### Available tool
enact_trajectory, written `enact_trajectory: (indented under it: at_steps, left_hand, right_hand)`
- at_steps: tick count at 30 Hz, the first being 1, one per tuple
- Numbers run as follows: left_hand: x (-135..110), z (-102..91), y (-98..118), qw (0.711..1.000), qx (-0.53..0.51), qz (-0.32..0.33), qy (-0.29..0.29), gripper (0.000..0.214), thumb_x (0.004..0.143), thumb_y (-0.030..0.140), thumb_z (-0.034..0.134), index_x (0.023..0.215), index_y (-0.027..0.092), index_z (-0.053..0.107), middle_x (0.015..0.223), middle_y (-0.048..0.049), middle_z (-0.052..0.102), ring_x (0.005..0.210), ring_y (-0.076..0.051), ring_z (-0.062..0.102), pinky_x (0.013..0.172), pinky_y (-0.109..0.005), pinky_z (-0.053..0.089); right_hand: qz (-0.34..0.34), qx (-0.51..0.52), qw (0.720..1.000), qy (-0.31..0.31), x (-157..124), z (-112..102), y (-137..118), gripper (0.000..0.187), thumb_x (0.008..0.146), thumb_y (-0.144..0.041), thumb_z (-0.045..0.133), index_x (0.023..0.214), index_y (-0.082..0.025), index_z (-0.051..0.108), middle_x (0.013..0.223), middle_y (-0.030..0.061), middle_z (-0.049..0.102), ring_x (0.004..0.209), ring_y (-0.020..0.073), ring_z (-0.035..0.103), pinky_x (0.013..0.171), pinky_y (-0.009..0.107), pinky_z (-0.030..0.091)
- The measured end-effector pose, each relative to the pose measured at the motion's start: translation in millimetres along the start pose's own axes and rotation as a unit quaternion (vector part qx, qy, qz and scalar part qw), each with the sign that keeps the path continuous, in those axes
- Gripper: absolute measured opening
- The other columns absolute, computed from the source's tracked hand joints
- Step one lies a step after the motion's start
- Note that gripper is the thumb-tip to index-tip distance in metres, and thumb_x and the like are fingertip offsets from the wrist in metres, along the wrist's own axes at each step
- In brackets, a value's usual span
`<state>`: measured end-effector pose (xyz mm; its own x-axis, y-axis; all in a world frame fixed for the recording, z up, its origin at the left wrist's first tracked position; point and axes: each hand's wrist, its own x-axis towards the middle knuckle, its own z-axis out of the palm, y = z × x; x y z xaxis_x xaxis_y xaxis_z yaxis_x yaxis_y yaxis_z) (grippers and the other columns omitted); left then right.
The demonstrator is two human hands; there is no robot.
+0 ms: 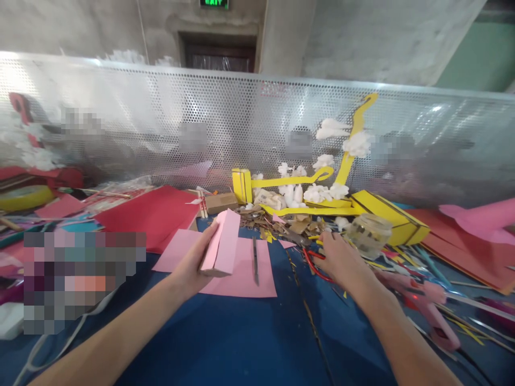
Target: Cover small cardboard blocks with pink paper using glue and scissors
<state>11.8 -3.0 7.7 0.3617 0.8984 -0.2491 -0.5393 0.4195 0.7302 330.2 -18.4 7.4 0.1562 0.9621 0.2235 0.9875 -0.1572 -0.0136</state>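
Observation:
My left hand (197, 262) is wrapped round a small box (227, 241) covered in pink paper, held tilted above the table. Below the box lies a pink paper sheet (257, 268), and a slim craft knife (255, 261) rests on it. My right hand (340, 257) reaches down beside a heap of paper scraps. Its fingers are curled at the red handles of a pair of scissors (316, 264), whose grey blades lie partly among the scraps. The hand itself hides some of the handles.
A perforated metal screen (241, 123) stands behind the blue table (241, 343). Yellow paper pieces (390, 220) and white fluff lie at its foot. A clear jar (369, 235) and a pink glue gun (426, 300) are to the right, red sheets (148, 214) to the left.

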Motion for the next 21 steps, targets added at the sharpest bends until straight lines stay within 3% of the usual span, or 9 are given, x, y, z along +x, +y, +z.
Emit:
enact_trajectory:
  at_steps: [4,6,9,12,17,21]
  left_hand:
    - [-1.0,1.8,0.2,1.000,0.010,0.006,-0.011,0.047,0.079,0.051,0.084,0.109,0.017,0.073,0.078,-0.0029,0.074,0.066,-0.015,0.068,0.060,-0.024,0.055]
    - [-2.3,3.2,0.9,1.000,0.020,0.004,-0.009,0.048,0.080,0.052,0.083,0.112,0.018,0.073,0.086,-0.0048,0.077,0.072,-0.017,0.071,0.067,-0.025,0.058]
    - [-3.4,0.7,1.2,0.998,0.048,-0.031,-0.009,0.054,0.080,0.061,0.079,0.109,0.016,0.074,0.083,-0.0068,0.077,0.068,-0.018,0.071,0.068,-0.028,0.059]
    - [-2.7,-8.7,-0.1,0.996,0.073,-0.038,-0.042,0.062,0.074,0.068,0.079,0.104,0.014,0.075,0.079,-0.0075,0.076,0.066,-0.019,0.069,0.067,-0.029,0.058]
    - [1.7,-27.4,-1.4,0.984,0.148,0.049,-0.083,0.084,0.052,0.073,0.089,0.112,0.016,0.072,0.086,-0.0087,0.076,0.078,-0.024,0.072,0.072,-0.031,0.055]
    - [5.1,-33.0,2.4,0.980,0.168,0.068,-0.083,0.073,0.045,0.052,0.101,0.103,0.019,0.073,0.085,-0.0083,0.076,0.090,-0.029,0.072,0.074,-0.031,0.053]
  right_hand:
    - [0.014,0.065,0.997,0.042,7.0,-4.9,4.8,0.037,0.094,-0.036,0.062,0.123,-0.014,0.062,0.119,0.0212,0.071,0.112,0.0358,0.069,0.094,0.044,0.053]
    - [-0.014,0.189,0.980,0.061,7.3,-6.7,2.2,0.040,0.093,-0.041,0.063,0.124,-0.018,0.062,0.118,0.0169,0.074,0.110,0.0334,0.071,0.095,0.044,0.055]
    - [-0.113,0.420,0.899,0.050,1.4,-8.4,-10.2,0.047,0.090,-0.050,0.068,0.125,-0.020,0.062,0.118,0.0135,0.075,0.110,0.0299,0.072,0.097,0.042,0.057]
    - [-0.188,0.493,0.849,0.032,-8.3,-10.8,-24.5,0.051,0.087,-0.056,0.074,0.123,-0.022,0.064,0.121,0.0118,0.074,0.114,0.0278,0.070,0.100,0.039,0.056]
    - [-0.207,0.492,0.844,0.050,-19.0,-7.8,-26.5,0.053,0.084,-0.053,0.077,0.125,-0.023,0.062,0.126,0.0121,0.070,0.119,0.0280,0.067,0.105,0.040,0.053]
    - [-0.211,0.461,0.861,0.031,-23.5,0.3,-16.7,0.048,0.084,-0.040,0.077,0.127,-0.025,0.060,0.128,0.0105,0.069,0.123,0.0279,0.064,0.107,0.039,0.051]
